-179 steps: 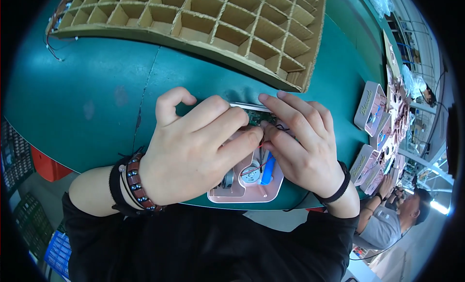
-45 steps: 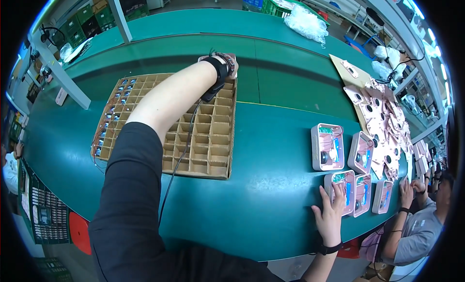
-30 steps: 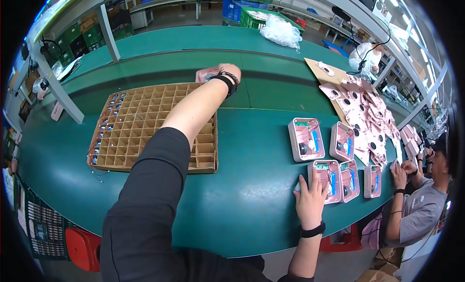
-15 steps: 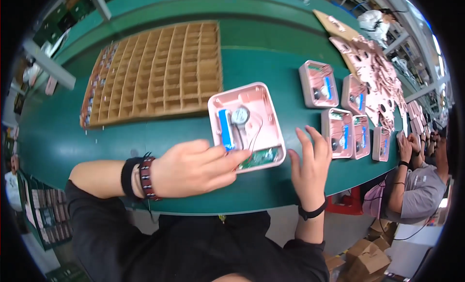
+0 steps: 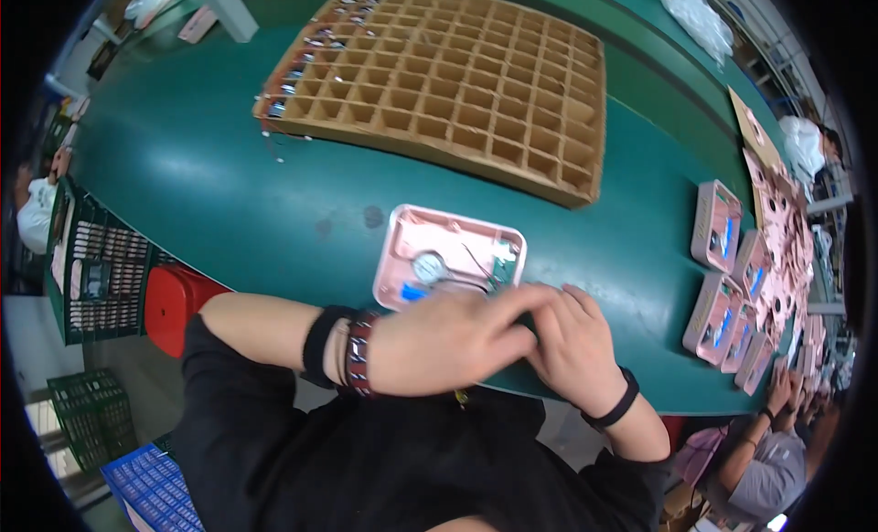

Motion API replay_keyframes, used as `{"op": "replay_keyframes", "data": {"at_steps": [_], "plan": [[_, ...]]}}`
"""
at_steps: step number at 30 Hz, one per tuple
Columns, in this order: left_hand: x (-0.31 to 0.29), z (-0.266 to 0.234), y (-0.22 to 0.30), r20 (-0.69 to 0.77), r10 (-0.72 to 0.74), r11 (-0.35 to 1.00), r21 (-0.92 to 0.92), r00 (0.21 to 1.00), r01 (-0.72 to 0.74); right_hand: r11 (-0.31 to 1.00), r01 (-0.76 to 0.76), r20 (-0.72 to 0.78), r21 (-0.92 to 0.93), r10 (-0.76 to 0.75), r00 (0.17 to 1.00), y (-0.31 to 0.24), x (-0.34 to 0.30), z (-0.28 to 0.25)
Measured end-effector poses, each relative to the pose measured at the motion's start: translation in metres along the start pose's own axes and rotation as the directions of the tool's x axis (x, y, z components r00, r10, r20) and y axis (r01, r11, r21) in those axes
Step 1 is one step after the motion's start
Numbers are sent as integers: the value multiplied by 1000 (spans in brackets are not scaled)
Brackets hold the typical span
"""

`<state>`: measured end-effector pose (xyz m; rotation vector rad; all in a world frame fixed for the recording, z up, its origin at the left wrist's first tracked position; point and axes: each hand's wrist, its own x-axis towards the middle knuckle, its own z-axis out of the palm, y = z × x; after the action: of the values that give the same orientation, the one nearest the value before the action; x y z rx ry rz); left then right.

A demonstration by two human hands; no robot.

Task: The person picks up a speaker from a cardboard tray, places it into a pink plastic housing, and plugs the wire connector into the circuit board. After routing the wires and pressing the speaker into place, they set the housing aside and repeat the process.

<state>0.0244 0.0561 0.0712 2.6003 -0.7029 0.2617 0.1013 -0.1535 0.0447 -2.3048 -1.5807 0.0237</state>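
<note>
- On the table (image 5: 229,194), a broad teal bench with a smooth, faintly stained top curving under the fisheye, all the work lies at the near edge, directly before the person.
- Grid (image 5: 448,75): a stiff brown cardboard divider of many square cells, lying flat on the far side, well apart from both hands; only its leftmost cells hold small metal parts.
- Tray (image 5: 448,258): a shallow pink plastic shell, rectangular with rounded corners, its long axis running left to right; it sits just beyond the hands, its near edge hidden beneath them. Inside show a round silver disc, thin wires, a small green board and a blue piece.
- Left hand (image 5: 448,340): laid over the tray's near edge, fingers stretched rightward; it is the nearer to the tray.
- Right hand (image 5: 572,345): pressed against the left at the tray's near right corner, fingers overlapping; whether either grips anything cannot be told.
- Spare trays (image 5: 722,285): a row of like pink shells off to the right.
</note>
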Motion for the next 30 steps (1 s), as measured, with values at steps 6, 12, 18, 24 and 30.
{"op": "replay_keyframes", "data": {"at_steps": [6,12,18,24,30], "plan": [[23,-44,-41,-269,80,989,142,960,-42,980,62,-77,-187,-77,994,-12,25,-7],[37,-94,-224,-317,-341,700,543,885,464,975,116,133,-187,-92,987,-19,33,-10],[46,-108,-331,-259,-242,534,769,935,351,916,-78,30,-394,98,995,13,15,-30],[77,-133,-349,-70,-438,643,672,896,366,912,-210,-107,-352,184,977,19,-3,-40],[96,-173,-351,-482,-579,815,-326,657,479,942,-144,-190,-303,88,978,17,5,-55]]}}
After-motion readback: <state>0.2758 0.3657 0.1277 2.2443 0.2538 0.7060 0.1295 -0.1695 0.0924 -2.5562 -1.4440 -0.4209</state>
